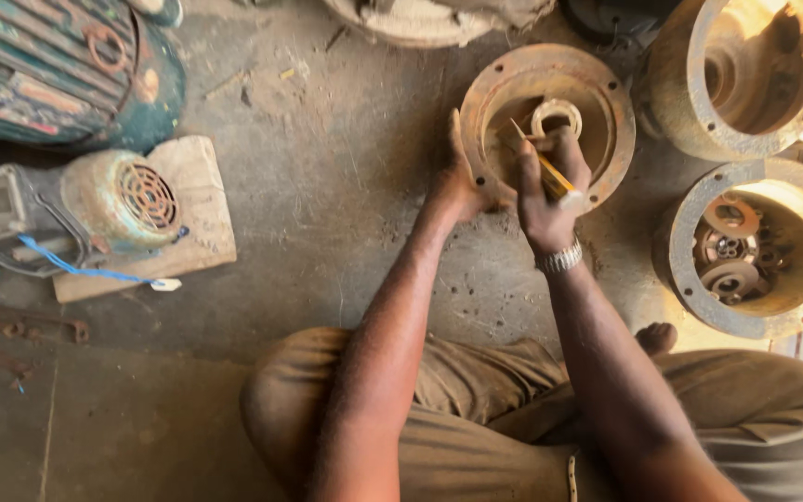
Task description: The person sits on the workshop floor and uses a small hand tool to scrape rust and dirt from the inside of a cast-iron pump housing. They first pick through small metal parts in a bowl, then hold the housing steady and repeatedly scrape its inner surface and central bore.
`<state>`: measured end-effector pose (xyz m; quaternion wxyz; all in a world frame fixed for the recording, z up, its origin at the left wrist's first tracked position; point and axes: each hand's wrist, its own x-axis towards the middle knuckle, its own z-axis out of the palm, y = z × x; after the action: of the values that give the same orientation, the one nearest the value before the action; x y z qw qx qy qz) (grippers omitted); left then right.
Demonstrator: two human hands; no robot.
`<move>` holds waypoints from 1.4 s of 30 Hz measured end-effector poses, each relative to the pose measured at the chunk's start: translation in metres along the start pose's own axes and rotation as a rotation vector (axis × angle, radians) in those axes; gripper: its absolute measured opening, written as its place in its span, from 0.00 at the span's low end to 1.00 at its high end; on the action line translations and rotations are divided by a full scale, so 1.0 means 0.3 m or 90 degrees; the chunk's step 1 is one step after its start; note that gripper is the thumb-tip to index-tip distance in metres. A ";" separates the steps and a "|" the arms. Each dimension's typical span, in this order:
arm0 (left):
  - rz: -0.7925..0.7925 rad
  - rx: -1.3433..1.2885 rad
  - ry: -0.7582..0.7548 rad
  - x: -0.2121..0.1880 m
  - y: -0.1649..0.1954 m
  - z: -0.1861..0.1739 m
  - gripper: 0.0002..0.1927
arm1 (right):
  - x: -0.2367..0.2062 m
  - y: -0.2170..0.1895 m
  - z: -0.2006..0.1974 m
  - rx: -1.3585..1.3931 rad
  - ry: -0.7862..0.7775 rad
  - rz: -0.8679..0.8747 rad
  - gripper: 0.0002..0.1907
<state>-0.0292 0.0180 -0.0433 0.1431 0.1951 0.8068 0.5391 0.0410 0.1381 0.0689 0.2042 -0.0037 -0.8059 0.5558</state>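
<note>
The round rusty housing (550,70) lies on the floor (327,186) at about one o'clock, its open mouth facing up. The left hand (457,181) clasps the rim at its seven o'clock edge, fingers wrapped over it. The right hand (550,186) is closed round a thin yellow tool (543,163). The tool's long axis runs from five o'clock to eleven o'clock, tip inside the bowl beside a pale ring (556,116). A motor (123,200) rests on a board (192,223) at nine o'clock.

Motor repair workshop: rusty housings (753,246) at 3 o'clock, finned motor (58,70) at 10 o'clock, small motor (123,200) on board (199,218), stained concrete floor (346,186).
</note>
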 end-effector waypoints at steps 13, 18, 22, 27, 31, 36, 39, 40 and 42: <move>-0.023 -0.048 -0.034 0.025 -0.053 0.028 0.78 | 0.004 0.020 0.004 -0.011 0.013 -0.009 0.05; -0.214 -0.737 -0.016 0.028 -0.049 0.025 0.72 | -0.001 0.020 -0.002 0.000 -0.036 0.066 0.09; -0.117 -0.086 -0.015 -0.008 -0.012 0.001 0.83 | 0.000 0.036 -0.010 0.004 -0.063 0.040 0.05; -0.054 -0.042 0.009 -0.004 -0.007 0.003 0.89 | 0.003 0.054 -0.002 -0.042 -0.023 -0.009 0.04; -0.142 -0.125 -0.042 0.006 -0.038 0.021 0.79 | 0.004 0.049 0.007 -0.087 -0.028 -0.021 0.06; -0.203 -0.097 -0.056 0.018 -0.053 0.019 0.85 | -0.003 0.026 0.007 -0.009 -0.010 0.005 0.07; -0.144 -0.170 -0.028 0.015 -0.045 0.016 0.81 | -0.002 0.020 0.003 -0.016 -0.036 0.012 0.09; -0.081 -0.122 -0.013 0.015 -0.036 0.009 0.83 | 0.000 0.021 0.002 0.013 -0.006 -0.006 0.08; 0.036 -0.036 0.012 0.003 -0.015 0.005 0.86 | -0.001 0.028 -0.001 0.016 -0.027 0.031 0.06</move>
<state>-0.0299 0.0182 -0.0480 0.1256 0.2091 0.7868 0.5670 0.0396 0.1413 0.0613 0.1738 -0.0093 -0.8026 0.5706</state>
